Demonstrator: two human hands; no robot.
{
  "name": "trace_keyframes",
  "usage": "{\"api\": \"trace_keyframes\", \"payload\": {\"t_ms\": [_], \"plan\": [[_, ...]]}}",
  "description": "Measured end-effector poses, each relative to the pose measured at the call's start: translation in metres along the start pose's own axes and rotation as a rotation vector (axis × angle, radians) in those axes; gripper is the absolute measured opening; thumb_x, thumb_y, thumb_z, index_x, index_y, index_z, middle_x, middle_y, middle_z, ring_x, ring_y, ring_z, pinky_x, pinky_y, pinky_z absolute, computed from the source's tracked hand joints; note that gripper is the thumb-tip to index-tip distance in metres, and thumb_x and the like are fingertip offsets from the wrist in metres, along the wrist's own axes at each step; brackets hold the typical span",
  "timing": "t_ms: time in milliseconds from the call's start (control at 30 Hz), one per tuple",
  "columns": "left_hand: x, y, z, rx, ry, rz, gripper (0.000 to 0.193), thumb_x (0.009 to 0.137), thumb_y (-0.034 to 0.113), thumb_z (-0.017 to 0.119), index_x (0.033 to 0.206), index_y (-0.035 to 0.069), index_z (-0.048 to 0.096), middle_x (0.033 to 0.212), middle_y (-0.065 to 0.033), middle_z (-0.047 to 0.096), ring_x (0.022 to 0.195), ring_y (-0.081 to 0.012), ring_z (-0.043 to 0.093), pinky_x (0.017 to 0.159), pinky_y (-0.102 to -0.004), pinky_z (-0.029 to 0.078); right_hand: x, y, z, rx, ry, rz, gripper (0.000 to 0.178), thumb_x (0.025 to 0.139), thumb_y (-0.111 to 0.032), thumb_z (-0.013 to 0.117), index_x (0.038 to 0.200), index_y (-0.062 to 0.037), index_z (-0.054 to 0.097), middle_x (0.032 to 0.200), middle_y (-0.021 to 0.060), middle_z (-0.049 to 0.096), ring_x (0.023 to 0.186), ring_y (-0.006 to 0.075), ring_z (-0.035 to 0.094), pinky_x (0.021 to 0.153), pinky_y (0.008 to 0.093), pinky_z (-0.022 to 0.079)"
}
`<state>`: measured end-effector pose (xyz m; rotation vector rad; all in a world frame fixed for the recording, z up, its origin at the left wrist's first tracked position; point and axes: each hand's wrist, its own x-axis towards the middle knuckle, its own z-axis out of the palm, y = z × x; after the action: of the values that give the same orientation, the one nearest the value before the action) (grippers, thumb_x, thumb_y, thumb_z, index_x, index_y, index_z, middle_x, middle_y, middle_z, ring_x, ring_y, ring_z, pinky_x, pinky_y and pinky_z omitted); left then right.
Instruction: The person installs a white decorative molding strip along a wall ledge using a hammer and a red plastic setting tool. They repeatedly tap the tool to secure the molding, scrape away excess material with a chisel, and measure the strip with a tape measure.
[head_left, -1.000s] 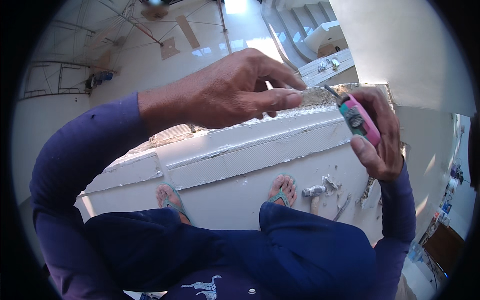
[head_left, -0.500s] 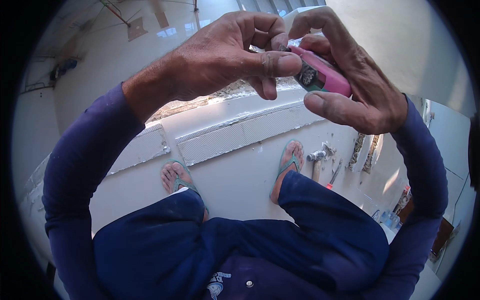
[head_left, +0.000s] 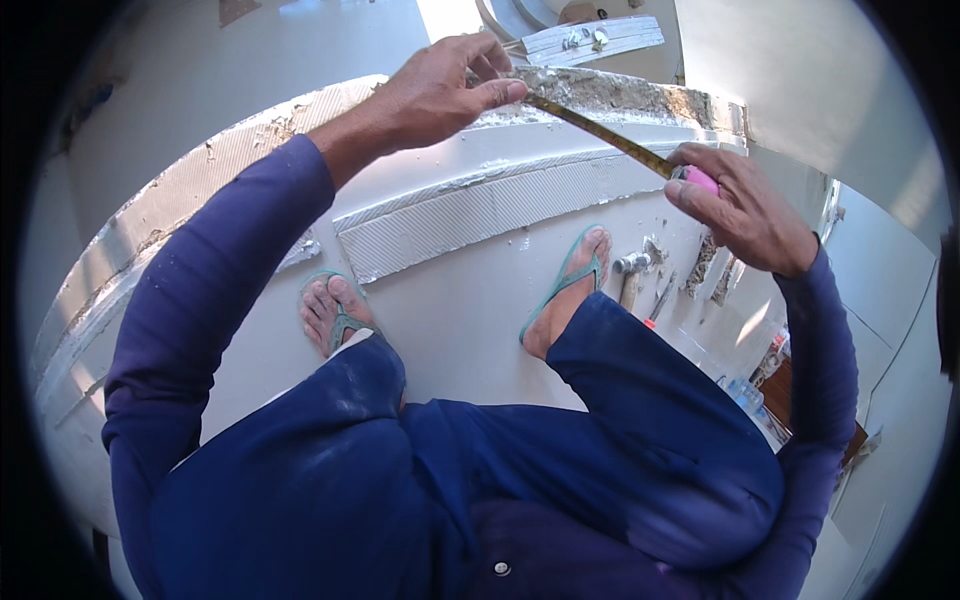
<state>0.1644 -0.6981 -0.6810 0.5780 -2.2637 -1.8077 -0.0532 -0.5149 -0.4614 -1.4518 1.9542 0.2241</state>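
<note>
Between my two hands a tape measure is drawn out, its yellowish blade [head_left: 600, 134] slanting down from left to right. My left hand [head_left: 452, 88] pinches the blade's free end between thumb and fingers, near the rough broken edge of the raised ledge [head_left: 590, 90]. Wrapped in my right hand [head_left: 738, 205] is the pink case [head_left: 700, 180] of the tape measure, most of it hidden by the fingers. Below the blade, a white ridged strip [head_left: 480, 215] lies along the floor in front of the ledge.
My feet in green flip-flops stand on the pale floor [head_left: 450, 330]. By my right foot lie a hammer [head_left: 631, 268] and a thin tool with a red end [head_left: 652, 322]. Plastic bottles [head_left: 745, 393] stand farther right. A white board [head_left: 592, 40] lies beyond the ledge.
My hands have moved apart, pulling the blade out of the pink case. The right hand has come lower and rightward, the left slightly leftward. The view has shifted, showing more of the ledge.
</note>
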Motion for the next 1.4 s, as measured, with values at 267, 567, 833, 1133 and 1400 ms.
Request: {"api": "trace_keyframes", "payload": {"t_ms": [267,567,833,1133,1400], "plan": [[-0.033,-0.091,-0.066,0.663,0.231,0.107,0.04,0.104,0.034,0.064,0.128,0.001,0.064,0.125,-0.0154,0.069,0.116,-0.0317,0.069,0.103,-0.0435,0.053,0.054,0.052,0.011,-0.241,-0.196,-0.196,0.053,0.105,-0.047,0.047,0.098,0.0007,0.068,0.081,0.0191,0.063,0.081,0.0277,0.071,0.064,0.0401,0.061],[-0.082,-0.138,-0.061,0.81,0.221,-0.069,0.044,0.107,0.039,0.058,0.133,0.004,0.062,0.129,-0.0149,0.067,0.119,-0.0322,0.066,0.106,-0.0452,0.052,0.104,0.058,0.03,-0.042,-0.372,0.071,0.056,0.102,-0.048,0.046,0.082,0.0007,0.063,0.058,0.0069,0.055,0.049,0.0203,0.069,0.039,0.0308,0.057],[-0.085,-0.137,-0.062,0.809,0.208,-0.042,0.042,0.106,0.038,0.059,0.134,0.005,0.062,0.129,-0.0137,0.066,0.115,-0.0312,0.065,0.104,-0.0437,0.052,0.12,0.05,0.033,-0.066,-0.363,0.114,0.057,0.104,-0.049,0.044,0.078,-0.0013,0.06,0.058,0.0061,0.056,0.049,0.0181,0.069,0.038,0.0291,0.057],[-0.085,-0.138,-0.062,0.825,0.213,-0.033,0.041,0.106,0.036,0.059,0.133,0.005,0.063,0.129,-0.013,0.066,0.114,-0.0301,0.065,0.103,-0.0429,0.052,0.131,0.073,0.04,-0.158,-0.447,0.03,0.036,0.102,-0.036,0.049,0.093,-0.0032,0.062,0.078,0.0118,0.059,0.067,0.0258,0.067,0.056,0.0346,0.057],[-0.085,-0.14,-0.063,0.818,0.195,-0.029,0.042,0.106,0.036,0.059,0.134,0.006,0.064,0.131,-0.0131,0.066,0.116,-0.0296,0.065,0.105,-0.043,0.052,0.131,0.072,0.036,-0.449,-0.567,-0.068,0.028,0.098,-0.004,0.062,0.126,-0.0084,0.063,0.116,0.0226,0.066,0.107,0.0379,0.064,0.089,0.0446,0.058]]}}
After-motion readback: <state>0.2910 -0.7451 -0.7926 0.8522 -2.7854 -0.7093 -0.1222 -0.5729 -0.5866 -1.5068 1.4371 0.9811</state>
